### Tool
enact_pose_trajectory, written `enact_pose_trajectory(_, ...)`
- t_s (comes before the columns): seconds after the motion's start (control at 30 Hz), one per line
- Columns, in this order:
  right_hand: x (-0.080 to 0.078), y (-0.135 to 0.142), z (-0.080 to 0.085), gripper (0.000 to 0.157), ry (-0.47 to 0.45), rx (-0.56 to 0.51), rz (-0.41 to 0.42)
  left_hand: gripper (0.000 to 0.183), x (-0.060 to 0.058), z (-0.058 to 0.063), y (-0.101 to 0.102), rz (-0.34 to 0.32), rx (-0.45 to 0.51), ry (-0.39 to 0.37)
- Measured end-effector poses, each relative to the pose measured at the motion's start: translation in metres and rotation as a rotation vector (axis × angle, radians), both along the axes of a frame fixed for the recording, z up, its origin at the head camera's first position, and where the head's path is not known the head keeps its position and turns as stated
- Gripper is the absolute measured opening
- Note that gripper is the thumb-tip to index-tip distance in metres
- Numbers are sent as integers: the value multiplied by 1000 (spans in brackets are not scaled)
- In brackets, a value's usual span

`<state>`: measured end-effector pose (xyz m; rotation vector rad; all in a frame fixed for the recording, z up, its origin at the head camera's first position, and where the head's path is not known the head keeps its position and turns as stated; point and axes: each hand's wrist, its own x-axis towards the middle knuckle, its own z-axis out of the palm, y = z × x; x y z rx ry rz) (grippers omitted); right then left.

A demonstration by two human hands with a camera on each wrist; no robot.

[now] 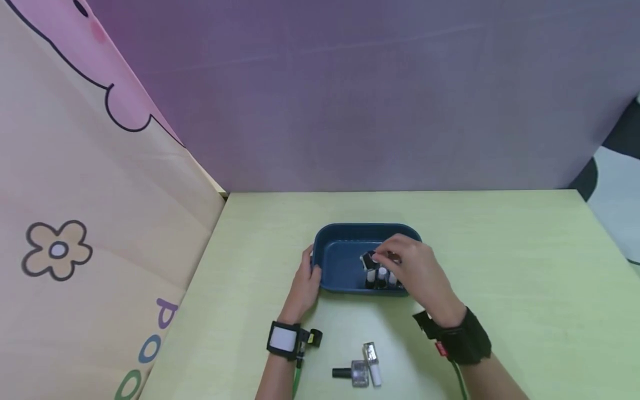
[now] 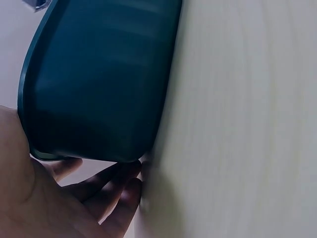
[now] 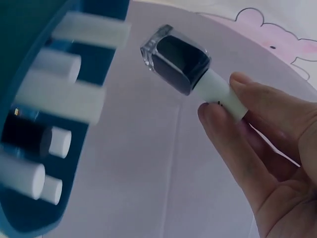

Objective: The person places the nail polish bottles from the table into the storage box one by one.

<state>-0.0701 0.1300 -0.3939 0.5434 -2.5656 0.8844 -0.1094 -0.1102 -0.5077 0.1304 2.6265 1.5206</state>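
A dark blue tray [image 1: 340, 261] stands on the table. My left hand [image 1: 302, 286] holds its left end, thumb at the near corner and fingers behind the end wall [image 2: 99, 134]. Over the tray's right part, my right hand [image 1: 420, 269] pinches a nail polish bottle [image 3: 181, 62] by its white cap [image 3: 218, 91]. The bottle has clear glass with dark polish inside, and it is tilted, cap toward the palm. Below it, several nail polish bottles [image 1: 382, 276] stand together in the tray, most with white caps; my right hand partly hides them in the head view.
Nearer me on the table [image 1: 500, 250] lie a clear nail polish bottle with a black cap [image 1: 359, 373] and a slim silver bottle with a white cap [image 1: 372, 362]. A purple cloth [image 1: 380, 100] rises behind the table, and a printed cloth [image 1: 115, 222] borders its left side.
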Motion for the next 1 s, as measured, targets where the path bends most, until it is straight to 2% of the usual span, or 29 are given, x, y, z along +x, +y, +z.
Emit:
enact_pose_trajectory(0.17, -7, 8, -3, 9, 11, 36, -42, 49, 1, 0, -1, -1, 1, 1)
enact_pose_trajectory(0.37, -14, 12, -12, 9, -26, 72, -68, 49, 1, -1, -2, 0, 7, 5)
enact_pose_trajectory(0.6, -24, 12, -26, 8, -86, 117, -67, 49, 2, -3, -2, -2, 11, 21)
enact_pose_trajectory(0.87, -32, 6, -36, 8, -58, 207, -52, 50, 3, -1, -1, 6, 11, 20)
enact_pose_trajectory(1.0, -35, 5, -39, 8, -65, 214, -51, 50, 2, 0, -1, 3, 9, 27)
